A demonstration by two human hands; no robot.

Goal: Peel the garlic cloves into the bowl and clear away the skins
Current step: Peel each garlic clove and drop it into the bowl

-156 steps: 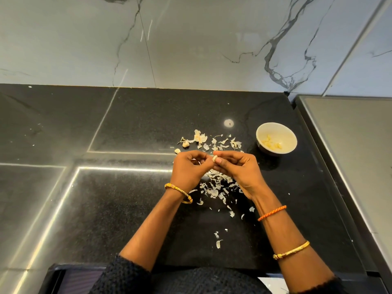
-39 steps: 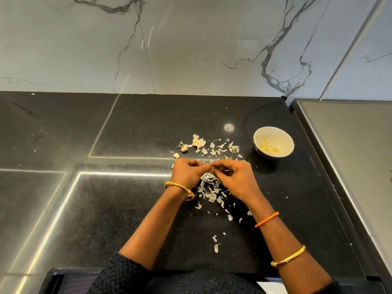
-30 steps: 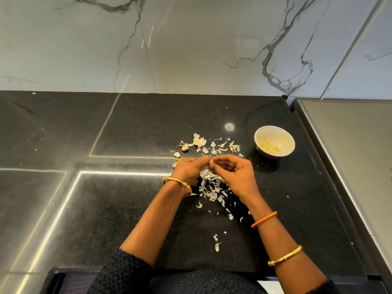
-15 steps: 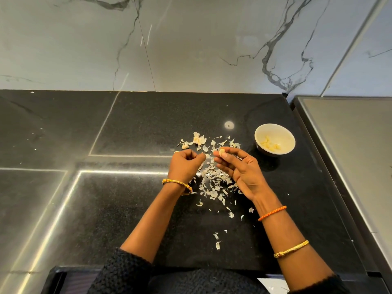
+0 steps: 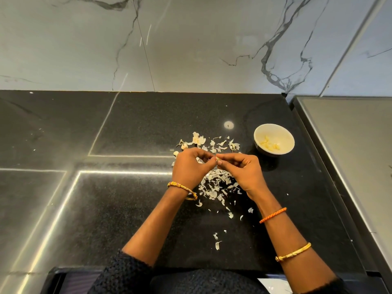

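Black speckled bench (image 5: 127,209), marble wall behind. Nearest me: a few stray skin flakes (image 5: 216,240) between my forearms. Further out, main pile of skins (image 5: 216,186) on the bench under and between my wrists. My left hand (image 5: 188,166) and right hand (image 5: 244,172) meet above that pile, fingers curled, both pinching one garlic clove (image 5: 217,158) at the fingertips; only a pale bit of it shows. Beyond the hands: more skins (image 5: 220,143) scattered, plus what look like two small unpeeled cloves (image 5: 184,146) to the left of them. Bowl (image 5: 286,135) sits right of the far skins, apart from them, with peeled cloves (image 5: 269,144) inside.
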